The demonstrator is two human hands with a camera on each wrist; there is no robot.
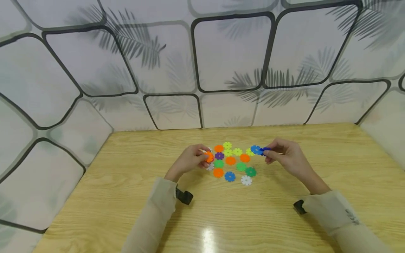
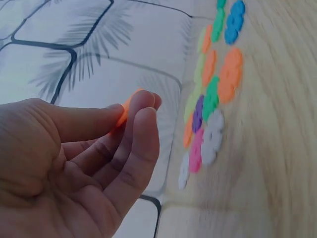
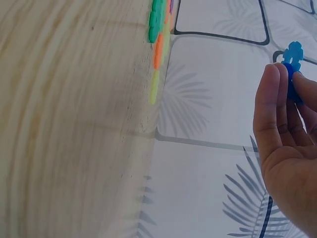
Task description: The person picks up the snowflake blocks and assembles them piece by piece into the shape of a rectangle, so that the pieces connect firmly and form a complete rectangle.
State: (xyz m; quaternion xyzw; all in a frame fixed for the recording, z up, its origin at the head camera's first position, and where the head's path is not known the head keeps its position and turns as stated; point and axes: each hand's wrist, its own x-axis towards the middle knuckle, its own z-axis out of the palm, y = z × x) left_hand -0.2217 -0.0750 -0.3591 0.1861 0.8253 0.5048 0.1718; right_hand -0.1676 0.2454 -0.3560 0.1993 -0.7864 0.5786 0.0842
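My left hand [image 1: 191, 159] pinches an orange notched disc [image 1: 209, 157] between thumb and fingers, above the left side of a group of flat discs. In the left wrist view only the edge of that orange disc [image 2: 124, 111] shows between the fingertips. On the far right of the group, my right hand [image 1: 289, 156] pinches a dark blue notched disc [image 1: 265, 151]. A lighter blue disc [image 1: 256, 150] is joined to it and sticks out to the left. The right wrist view shows the light blue disc [image 3: 293, 53] above the fingertips.
Several loose notched discs lie on the wooden table [image 1: 110, 196]: among them a purple disc [image 1: 219, 155], a blue disc [image 1: 230, 176], a white disc [image 1: 246, 180] and a dark green disc [image 1: 251, 171]. A patterned cloth wall [image 1: 234, 56] stands behind the table.
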